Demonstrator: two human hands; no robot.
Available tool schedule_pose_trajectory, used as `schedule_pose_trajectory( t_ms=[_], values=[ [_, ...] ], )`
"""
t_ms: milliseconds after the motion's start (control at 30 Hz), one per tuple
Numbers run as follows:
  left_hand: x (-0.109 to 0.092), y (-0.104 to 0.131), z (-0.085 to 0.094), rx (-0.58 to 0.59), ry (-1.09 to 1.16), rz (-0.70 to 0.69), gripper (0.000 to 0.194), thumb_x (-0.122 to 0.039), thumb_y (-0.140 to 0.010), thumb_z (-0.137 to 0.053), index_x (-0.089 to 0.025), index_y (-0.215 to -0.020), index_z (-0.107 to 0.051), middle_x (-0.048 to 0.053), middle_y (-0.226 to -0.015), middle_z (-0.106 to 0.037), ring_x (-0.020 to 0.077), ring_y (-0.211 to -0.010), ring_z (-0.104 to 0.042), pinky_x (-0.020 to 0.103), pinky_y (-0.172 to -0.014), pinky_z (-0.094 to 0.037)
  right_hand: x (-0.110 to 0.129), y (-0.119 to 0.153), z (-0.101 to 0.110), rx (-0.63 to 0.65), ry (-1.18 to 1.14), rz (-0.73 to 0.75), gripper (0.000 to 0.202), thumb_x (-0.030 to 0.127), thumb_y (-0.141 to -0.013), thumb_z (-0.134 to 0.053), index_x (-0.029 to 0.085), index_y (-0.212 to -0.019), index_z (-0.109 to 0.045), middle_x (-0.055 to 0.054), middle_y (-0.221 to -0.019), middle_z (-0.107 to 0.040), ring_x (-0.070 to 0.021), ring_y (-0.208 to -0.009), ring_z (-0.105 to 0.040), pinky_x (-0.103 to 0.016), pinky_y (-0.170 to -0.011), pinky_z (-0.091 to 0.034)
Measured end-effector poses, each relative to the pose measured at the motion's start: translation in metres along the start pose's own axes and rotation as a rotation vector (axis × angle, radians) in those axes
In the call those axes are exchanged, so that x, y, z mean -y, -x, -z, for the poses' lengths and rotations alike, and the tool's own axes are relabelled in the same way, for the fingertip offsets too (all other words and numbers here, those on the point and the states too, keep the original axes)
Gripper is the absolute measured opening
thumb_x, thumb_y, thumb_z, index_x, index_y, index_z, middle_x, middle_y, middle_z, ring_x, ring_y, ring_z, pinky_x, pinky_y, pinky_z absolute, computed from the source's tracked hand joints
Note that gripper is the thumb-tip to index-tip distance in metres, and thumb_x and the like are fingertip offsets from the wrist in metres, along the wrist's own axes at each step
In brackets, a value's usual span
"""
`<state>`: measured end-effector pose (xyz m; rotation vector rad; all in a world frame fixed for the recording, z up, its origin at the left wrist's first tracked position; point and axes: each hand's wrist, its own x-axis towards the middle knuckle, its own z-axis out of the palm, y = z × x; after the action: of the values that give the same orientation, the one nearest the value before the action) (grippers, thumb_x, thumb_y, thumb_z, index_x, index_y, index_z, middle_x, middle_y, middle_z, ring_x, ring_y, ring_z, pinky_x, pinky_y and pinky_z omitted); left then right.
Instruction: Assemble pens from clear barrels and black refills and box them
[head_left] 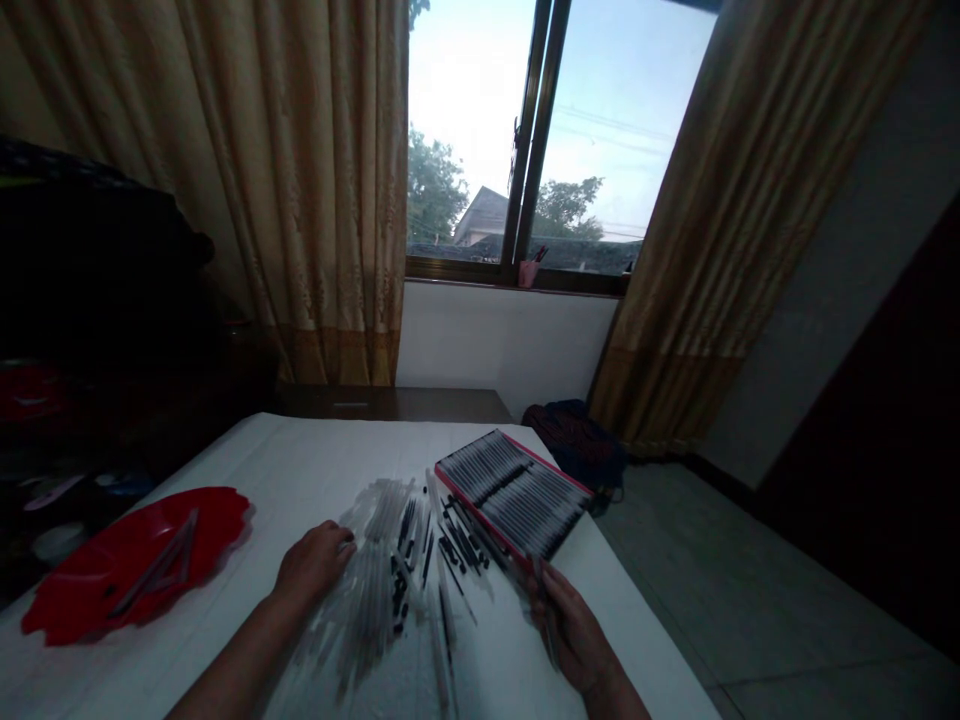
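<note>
White tabletop (285, 460), dim light. Slim stick (545, 610) is held in the right hand (577, 630), grip closed, beside the filled tray (560, 472) near the tabletop's right edge. Left hand (315, 560) is half-curled by clear tubes (386, 510); its hold can't be told. Stick best gripped mid-length, tray rows left undisturbed.

Red scalloped plastic dish (82, 570): left, on the white tabletop (300, 460)
Thin clear plastic tubes (367, 600): mid-table, between left hand (315, 558) and right hand (568, 622)
Red-edged rectangular tray (553, 467): right, beyond the right hand
Brown-framed window (532, 140): over behind, between gold curtains (330, 180)
</note>
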<state>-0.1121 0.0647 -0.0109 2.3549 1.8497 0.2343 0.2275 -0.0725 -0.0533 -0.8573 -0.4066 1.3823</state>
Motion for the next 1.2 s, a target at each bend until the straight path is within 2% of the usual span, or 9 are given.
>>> schedule_pose_trajectory(
  t_ms=[100,200,267,367,500,667,967,1200],
  values=[
    [-0.003,0.0,0.004,-0.004,-0.015,0.006,0.03,-0.025,-0.084,-0.041,-0.026,-0.101,-0.067,0.005,-0.105,-0.067,0.0223,-0.099,-0.06,0.03,-0.077,-0.044,0.001,0.001,0.0,0.0,0.001,-0.004,0.038,0.032,-0.058,-0.084,0.019,-0.091,-0.069,0.002,-0.067,-0.064,-0.0047,-0.049,-0.052,-0.015,-0.047,-0.041],
    [-0.019,0.002,0.008,-0.024,-0.012,-0.046,0.035,-0.016,-0.084,-0.039,-0.024,-0.106,-0.065,0.007,-0.112,-0.065,0.0224,-0.104,-0.057,0.032,-0.085,-0.04,0.0,0.0,0.002,0.001,-0.001,-0.011,0.038,0.031,-0.06,-0.083,0.019,-0.093,-0.069,0.002,-0.068,-0.063,-0.0051,-0.049,-0.051,-0.016,-0.048,-0.042],
    [-0.035,0.004,0.007,-0.013,0.005,-0.142,0.031,-0.019,-0.085,-0.041,-0.023,-0.104,-0.065,0.006,-0.112,-0.064,0.0209,-0.105,-0.056,0.031,-0.088,-0.038,0.0,-0.001,0.003,0.014,-0.005,-0.016,0.038,0.031,-0.061,-0.082,0.018,-0.094,-0.069,0.003,-0.068,-0.063,-0.0044,-0.05,-0.051,-0.015,-0.048,-0.041],
    [-0.059,0.011,0.003,0.061,0.028,-0.317,0.019,-0.03,-0.082,-0.051,-0.028,-0.09,-0.068,0.001,-0.099,-0.068,0.0187,-0.098,-0.057,0.028,-0.086,-0.037,-0.001,-0.001,0.003,0.025,-0.019,-0.017,0.036,0.03,-0.062,-0.082,0.017,-0.093,-0.069,0.003,-0.067,-0.063,-0.0041,-0.049,-0.05,-0.014,-0.047,-0.04],
    [-0.07,0.018,-0.003,0.131,0.005,-0.416,0.009,-0.028,-0.075,-0.061,-0.027,-0.078,-0.069,0.002,-0.089,-0.069,0.0217,-0.094,-0.058,0.032,-0.083,-0.037,0.0,0.0,0.002,0.018,-0.028,-0.012,0.035,0.029,-0.061,-0.082,0.017,-0.091,-0.069,0.002,-0.067,-0.064,-0.0051,-0.049,-0.051,-0.015,-0.046,-0.04],
    [-0.068,0.018,-0.003,0.16,-0.043,-0.43,0.014,-0.023,-0.072,-0.059,-0.027,-0.082,-0.069,0.003,-0.091,-0.069,0.0232,-0.094,-0.058,0.034,-0.082,-0.037,0.001,0.0,0.0,0.0,-0.013,-0.009,0.033,0.029,-0.061,-0.082,0.017,-0.089,-0.07,0.002,-0.067,-0.065,-0.006,-0.05,-0.053,-0.016,-0.048,-0.041],
    [-0.079,0.016,-0.006,0.158,-0.105,-0.368,0.018,-0.017,-0.071,-0.055,-0.023,-0.081,-0.069,0.007,-0.091,-0.07,0.0268,-0.093,-0.061,0.038,-0.08,-0.04,-0.003,-0.002,0.004,0.02,-0.015,0.024,0.035,0.032,-0.063,-0.081,0.016,-0.093,-0.069,0.002,-0.066,-0.063,-0.005,-0.049,-0.05,-0.014,-0.046,-0.04],
    [-0.074,0.008,-0.003,0.207,-0.074,-0.296,0.018,-0.02,-0.067,-0.058,-0.027,-0.078,-0.069,0.003,-0.084,-0.072,0.0235,-0.083,-0.065,0.029,-0.067,-0.042,-0.001,0.0,-0.001,0.027,0.028,0.055,0.037,0.035,-0.064,-0.08,0.016,-0.093,-0.069,0.002,-0.066,-0.062,-0.0053,-0.049,-0.048,-0.015,-0.045,-0.037]
  ],
)
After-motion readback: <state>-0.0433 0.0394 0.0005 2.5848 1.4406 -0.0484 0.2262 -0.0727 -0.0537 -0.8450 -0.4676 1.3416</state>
